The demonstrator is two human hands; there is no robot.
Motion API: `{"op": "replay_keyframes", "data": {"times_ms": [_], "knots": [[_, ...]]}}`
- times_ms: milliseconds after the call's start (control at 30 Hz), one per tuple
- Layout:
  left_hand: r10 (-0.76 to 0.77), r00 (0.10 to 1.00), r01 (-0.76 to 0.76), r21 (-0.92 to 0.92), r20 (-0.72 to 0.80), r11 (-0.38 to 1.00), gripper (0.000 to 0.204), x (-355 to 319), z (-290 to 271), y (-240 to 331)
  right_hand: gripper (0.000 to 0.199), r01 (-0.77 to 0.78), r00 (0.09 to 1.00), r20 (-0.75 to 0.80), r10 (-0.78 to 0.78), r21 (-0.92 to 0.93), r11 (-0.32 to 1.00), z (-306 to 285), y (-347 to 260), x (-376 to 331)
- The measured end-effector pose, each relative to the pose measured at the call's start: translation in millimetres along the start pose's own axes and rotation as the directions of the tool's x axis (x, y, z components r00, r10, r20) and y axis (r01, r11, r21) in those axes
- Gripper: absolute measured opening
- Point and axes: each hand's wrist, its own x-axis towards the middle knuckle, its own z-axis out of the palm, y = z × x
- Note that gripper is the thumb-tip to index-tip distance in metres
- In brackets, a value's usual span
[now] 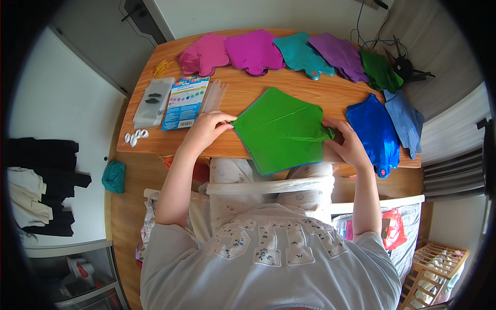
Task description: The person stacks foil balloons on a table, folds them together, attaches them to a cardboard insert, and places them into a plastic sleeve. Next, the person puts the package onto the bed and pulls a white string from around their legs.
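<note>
A flat green star-shaped foil balloon (281, 129) lies at the front of the table, its lower part reaching over the near edge. My left hand (205, 129) pinches its left point between thumb and fingers. On the opposite side, my right hand (349, 142) grips the right point, where the foil is creased and bunched. A shiny blue foil balloon (373, 132) lies just right of my right hand. Beside my left hand are clear straws (214, 96) and a blue and white printed package (187, 103).
Flat foil balloons in pink (205, 53), magenta (256, 50), teal (304, 51), purple (341, 54), dark green (381, 70) and grey-blue (404, 121) line the back and right. Clear plastic bags (152, 111), white ribbon rolls (135, 137) and yellow strands (161, 68) sit left. A black router (405, 67) stands behind.
</note>
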Motion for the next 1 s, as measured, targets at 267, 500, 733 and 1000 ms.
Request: {"op": "replay_keyframes", "data": {"times_ms": [267,500,733,1000], "knots": [[0.094,0.996,-0.093,0.063,-0.01,0.994,0.021,-4,-1,3,0.056,0.036,0.999,-0.001,-0.036,-0.053,0.998,-1,2,0],[0.111,0.992,-0.107,0.071,-0.053,0.992,0.018,-2,3,1,0.054,-0.027,1.0,0.012,0.028,-0.047,0.999,0,0,0],[0.074,0.994,-0.072,0.027,-0.08,0.997,0.017,-4,4,-1,0.055,-0.061,0.998,0.016,0.062,-0.08,0.995,0,-1,-2],[0.078,0.994,-0.077,0.019,-0.073,0.997,0.017,-6,6,-3,0.054,-0.027,0.999,-0.02,0.026,-0.026,0.999,0,-8,-3]]}}
